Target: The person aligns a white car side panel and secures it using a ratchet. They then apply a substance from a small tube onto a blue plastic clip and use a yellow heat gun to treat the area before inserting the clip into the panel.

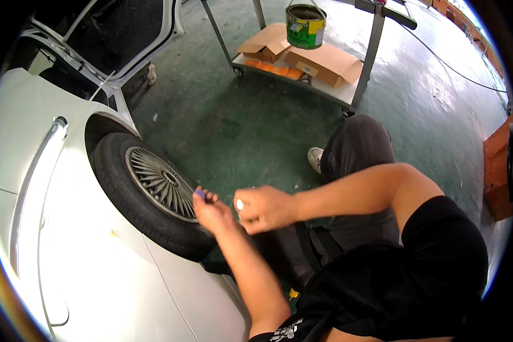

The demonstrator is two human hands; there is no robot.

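Note:
My left hand (213,215) is closed on a small blue-purple piece (199,194), held in front of the wheel; its kind is too small to make out. Close beside it on the right, my right hand (269,210) is curled in a fist around something with a round white end (240,204) showing by the thumb. The rest of that thing is hidden in the fingers. Just past my left hand is the car's wheel (168,179), a many-spoked silver rim in a black tyre. The white car body panel (114,251) stretches along my left side.
A lit tube lamp (37,176) lies on the white panel. The car door (119,45) stands open at the far left. Ahead is a wheeled cart (325,94) with cardboard boxes (325,61) and a green-yellow tin (305,27). A cable (444,62) crosses the green floor.

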